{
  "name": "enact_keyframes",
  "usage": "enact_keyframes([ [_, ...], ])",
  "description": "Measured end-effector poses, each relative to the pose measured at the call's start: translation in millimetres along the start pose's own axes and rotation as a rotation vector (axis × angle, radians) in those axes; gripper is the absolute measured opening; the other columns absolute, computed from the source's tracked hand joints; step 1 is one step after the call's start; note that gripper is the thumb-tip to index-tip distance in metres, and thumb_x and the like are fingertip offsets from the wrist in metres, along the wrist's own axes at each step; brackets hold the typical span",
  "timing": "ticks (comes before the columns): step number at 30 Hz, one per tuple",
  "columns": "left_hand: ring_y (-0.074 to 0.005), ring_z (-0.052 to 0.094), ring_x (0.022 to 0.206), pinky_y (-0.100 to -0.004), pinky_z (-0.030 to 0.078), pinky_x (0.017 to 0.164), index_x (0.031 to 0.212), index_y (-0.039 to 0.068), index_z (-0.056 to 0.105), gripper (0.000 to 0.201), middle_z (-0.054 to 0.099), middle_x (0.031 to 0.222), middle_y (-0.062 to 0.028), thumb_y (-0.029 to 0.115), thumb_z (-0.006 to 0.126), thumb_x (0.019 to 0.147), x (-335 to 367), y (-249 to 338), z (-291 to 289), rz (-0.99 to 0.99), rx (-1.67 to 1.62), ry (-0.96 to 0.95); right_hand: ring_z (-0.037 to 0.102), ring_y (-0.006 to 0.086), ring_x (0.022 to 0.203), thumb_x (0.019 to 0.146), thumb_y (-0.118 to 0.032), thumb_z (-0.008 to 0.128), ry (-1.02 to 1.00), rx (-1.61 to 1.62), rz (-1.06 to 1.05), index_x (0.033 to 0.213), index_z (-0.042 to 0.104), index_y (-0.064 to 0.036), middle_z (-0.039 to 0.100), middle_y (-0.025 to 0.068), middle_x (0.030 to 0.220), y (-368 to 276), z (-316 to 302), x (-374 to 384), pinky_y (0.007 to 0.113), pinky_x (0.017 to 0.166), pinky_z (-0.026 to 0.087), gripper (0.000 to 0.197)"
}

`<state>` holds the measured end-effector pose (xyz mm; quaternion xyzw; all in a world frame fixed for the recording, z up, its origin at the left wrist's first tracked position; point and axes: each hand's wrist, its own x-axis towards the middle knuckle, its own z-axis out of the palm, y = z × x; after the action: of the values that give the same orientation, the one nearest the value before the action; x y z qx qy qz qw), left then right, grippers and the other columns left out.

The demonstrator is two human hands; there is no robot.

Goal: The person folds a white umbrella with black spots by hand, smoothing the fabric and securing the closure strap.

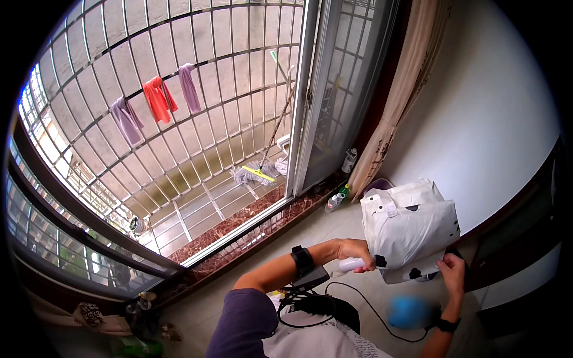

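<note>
In front of me is a bulky white cloth with black spots and small marks, folded over itself, its lower edge hanging loose. My left hand is closed round a smooth, pale, handle-shaped object beside the cloth's left lower side; what kind of thing it is, I cannot make out. At the cloth's lower right corner, my right hand pinches its edge between thumb and fingers. A black band is on each wrist.
A black cable loops across my lap. A blurred blue round object is below the cloth. Bottles stand by the sliding door, near a curtain. Beyond the door are a mop, metal bars and a hanging red cloth.
</note>
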<state>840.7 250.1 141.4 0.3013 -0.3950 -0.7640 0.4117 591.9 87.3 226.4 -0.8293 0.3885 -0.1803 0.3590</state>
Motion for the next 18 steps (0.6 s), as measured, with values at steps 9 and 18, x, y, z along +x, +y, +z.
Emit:
enact_keyframes([
  [9, -0.0109, 0.045, 0.042, -0.0218, 0.037, 0.04, 0.06, 0.002, 0.05, 0.013, 0.049, 0.054, -0.0039, 0.011, 0.059, 0.063, 1.2, -17.7, -17.2, -0.016, -0.112, -0.04, 0.049, 0.0154, 0.076, 0.055, 0.002, 0.059, -0.006, 0.239, -0.517, 0.061, 0.046, 0.0014, 0.053, 0.0082, 0.076, -35.9, -4.9, -41.3, 0.027, 0.067, 0.038, 0.014],
  [18, -0.0106, 0.046, 0.044, -0.0205, 0.036, 0.04, 0.06, 0.002, 0.05, 0.012, 0.047, 0.053, -0.0039, 0.01, 0.057, 0.065, -4.8, -12.8, -13.2, -0.017, -0.085, -0.093, 0.049, 0.0113, 0.073, 0.058, -0.008, 0.064, -0.148, 0.013, 0.019, 0.074, 0.051, 0.0024, 0.053, 0.0066, 0.077, -9.1, -4.8, -45.7, 0.027, 0.062, 0.04, 0.023],
])
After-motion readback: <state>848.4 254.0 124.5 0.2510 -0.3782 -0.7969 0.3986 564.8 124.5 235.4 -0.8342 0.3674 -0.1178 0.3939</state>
